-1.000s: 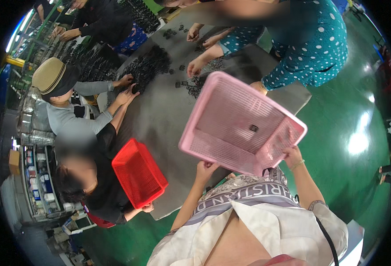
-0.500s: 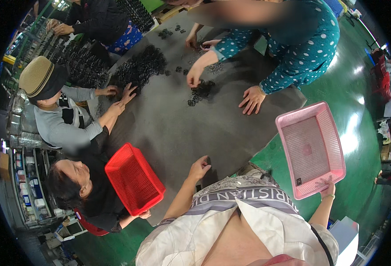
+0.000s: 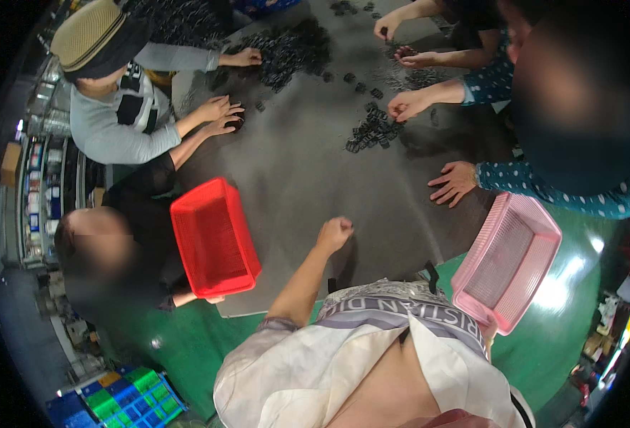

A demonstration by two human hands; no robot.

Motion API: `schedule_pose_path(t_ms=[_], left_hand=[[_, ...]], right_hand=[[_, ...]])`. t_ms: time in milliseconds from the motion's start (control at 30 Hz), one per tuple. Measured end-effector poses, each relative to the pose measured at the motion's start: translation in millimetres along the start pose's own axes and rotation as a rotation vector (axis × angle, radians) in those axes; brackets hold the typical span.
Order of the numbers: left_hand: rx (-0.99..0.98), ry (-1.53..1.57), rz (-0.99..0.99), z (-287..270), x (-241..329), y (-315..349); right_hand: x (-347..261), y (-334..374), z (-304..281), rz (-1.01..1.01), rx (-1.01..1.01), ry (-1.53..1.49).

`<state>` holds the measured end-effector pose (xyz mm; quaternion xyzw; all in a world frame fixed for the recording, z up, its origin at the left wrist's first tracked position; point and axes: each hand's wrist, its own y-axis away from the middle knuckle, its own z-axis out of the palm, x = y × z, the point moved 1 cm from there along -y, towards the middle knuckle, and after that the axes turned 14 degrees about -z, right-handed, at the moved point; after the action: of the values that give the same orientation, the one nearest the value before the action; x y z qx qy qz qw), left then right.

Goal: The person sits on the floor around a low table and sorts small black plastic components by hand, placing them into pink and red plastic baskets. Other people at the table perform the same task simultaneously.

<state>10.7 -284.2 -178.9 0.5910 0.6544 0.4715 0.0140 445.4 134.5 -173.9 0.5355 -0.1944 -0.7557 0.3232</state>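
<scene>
My left hand (image 3: 336,234) is over the near part of the dark grey table (image 3: 293,189), fingers curled closed. Whatever they may hold is hidden. On my right, a pink plastic basket (image 3: 507,257) is tilted beside the table's right edge, its inside showing no contents. My right hand (image 3: 489,332) grips its near end and is mostly hidden behind the rim. Further off on the table lies a small pile of black plastic pieces (image 3: 372,132), with a co-worker's hand touching it.
At left a person in black holds a red plastic basket (image 3: 215,239) over the table edge. Beyond, a person in a straw hat (image 3: 90,36) works beside a large heap of black pieces (image 3: 286,53). A co-worker's hand (image 3: 456,182) rests flat on the table at right.
My view has shifted. The pink basket has come closer to the table's right edge and is tilted more. My left hand has moved forward over the table, its fingers more curled.
</scene>
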Motion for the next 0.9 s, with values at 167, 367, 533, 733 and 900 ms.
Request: schedule_pose_path(t_ms=[167,367,533,733,900], left_hand=[[0.395,-0.124,0.182,-25,106,-82],[0.448,-0.583,0.312,-30,202,-155],[0.355,-0.569,0.306,-9,186,-160],[0.325,-0.373,0.421,-14,131,-98],[0.186,-0.283,0.431,-23,71,-49]], right_hand=[[25,-12,-10,0.094,0.017,-0.101],[15,-7,12,0.08,-0.091,0.001],[8,-6,37,0.057,0.003,0.174],[27,-3,52,0.024,0.014,0.147],[24,19,95,-0.004,0.01,0.041]])
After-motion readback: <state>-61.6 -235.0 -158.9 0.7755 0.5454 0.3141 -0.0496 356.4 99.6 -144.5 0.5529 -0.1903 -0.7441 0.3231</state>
